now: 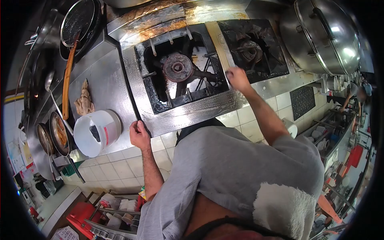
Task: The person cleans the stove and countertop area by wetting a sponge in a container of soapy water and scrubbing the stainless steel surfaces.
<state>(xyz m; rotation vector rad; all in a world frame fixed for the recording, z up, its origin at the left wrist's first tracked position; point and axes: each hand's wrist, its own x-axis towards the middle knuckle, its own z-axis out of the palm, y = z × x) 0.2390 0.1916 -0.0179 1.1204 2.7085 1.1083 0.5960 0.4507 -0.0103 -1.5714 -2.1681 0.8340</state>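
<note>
My right hand [239,79] is closed in a fist at the right side of the near gas burner [178,68]. Something small and dark shows at its fingers, too blurred to name. Around that burner, the steel stove top [192,106] is wet, with droplets and suds. My left hand [140,135] rests at the stove's front left corner, its fingers curled against the edge by a dark seam. Left of it stands a white plastic bucket [94,134] with a dark patch inside. A crumpled beige cloth [84,100] lies behind the bucket.
A second burner [250,52] sits to the right, then a large steel pot [320,36]. Pans with a wooden handle [70,76], a ladle [50,82] and small frying pans [60,134] crowd the left. Shelves of dishes [120,212] stand behind me. Another person's arm [347,100] shows far right.
</note>
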